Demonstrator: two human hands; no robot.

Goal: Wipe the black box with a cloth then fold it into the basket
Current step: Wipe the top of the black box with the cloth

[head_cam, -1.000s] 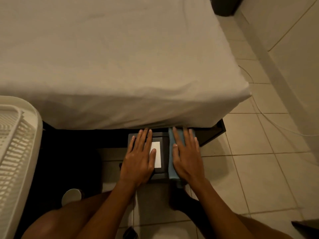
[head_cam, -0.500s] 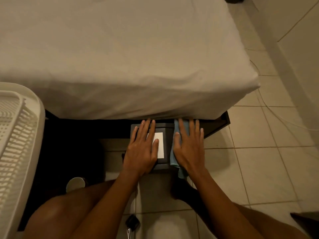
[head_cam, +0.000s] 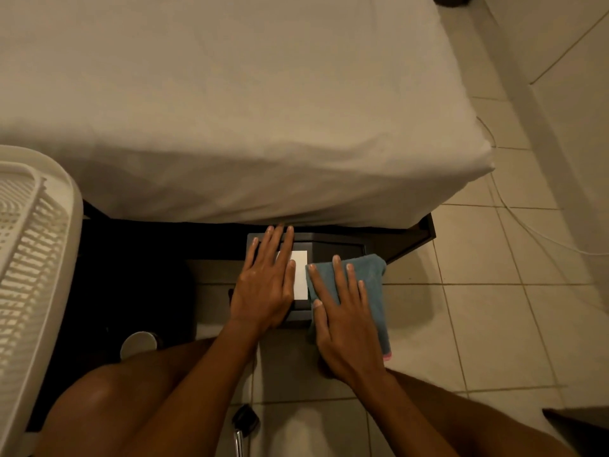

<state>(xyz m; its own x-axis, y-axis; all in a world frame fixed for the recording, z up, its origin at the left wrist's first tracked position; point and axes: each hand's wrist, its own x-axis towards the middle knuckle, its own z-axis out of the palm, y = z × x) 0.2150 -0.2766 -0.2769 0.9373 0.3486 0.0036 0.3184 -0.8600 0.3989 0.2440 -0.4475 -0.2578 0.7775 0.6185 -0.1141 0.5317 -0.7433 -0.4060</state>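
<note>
Setting: bedroom in a home. Bed (head_cam: 230,110), its mattress under a plain pale fitted sheet, fills the upper view. A dark bed frame (head_cam: 416,239) shows beneath the bed's near edge and at its right corner. Floor (head_cam: 494,324) of pale square tiles with darker grout, running in front of the bed and along its right side. Pale wall (head_cam: 566,110) to the right of the bed, across a narrow aisle. Thin white cable (head_cam: 527,225) trailing over the tiles right of the bed. White slatted plastic basket (head_cam: 62,258) at the bed's near left.
</note>
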